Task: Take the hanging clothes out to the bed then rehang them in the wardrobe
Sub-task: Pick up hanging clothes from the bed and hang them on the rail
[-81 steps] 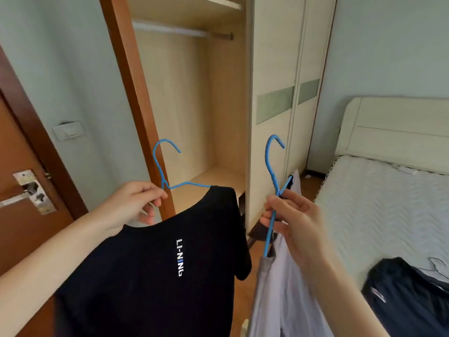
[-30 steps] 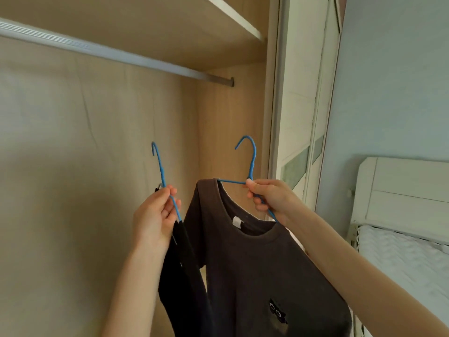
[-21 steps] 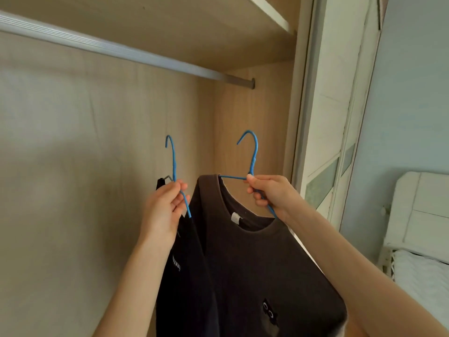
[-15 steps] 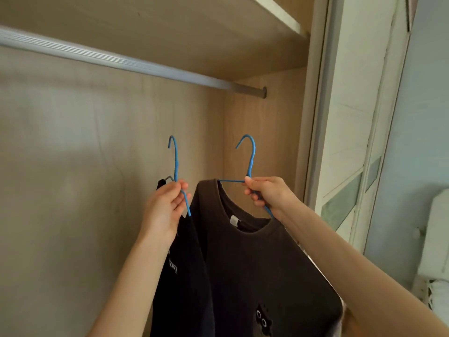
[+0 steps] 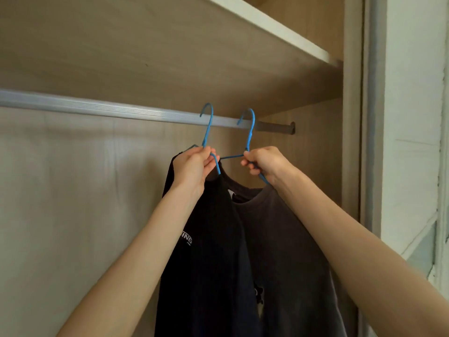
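White letters "ING" are showing on the black T-shirt (image 5: 209, 251) hanging lengthwise from the left hand (image 5: 192, 166), which is gripping a blue wire hanger (image 5: 207, 127). The right hand (image 5: 264, 161) is clasping another blue hanger (image 5: 250, 132) carrying a dark grey T-shirt (image 5: 286, 239); both hooks are pointing left at the silver metal wardrobe rail (image 5: 97, 109).

Both forearms were bare to the frame edge; left hand (image 5: 193, 166) and right hand (image 5: 264, 160) apparently wore no rings.

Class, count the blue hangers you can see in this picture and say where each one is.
2. One blue hanger is in the left hand; the other is in the right hand. Both hooks reach the wardrobe rail. None looks hidden.
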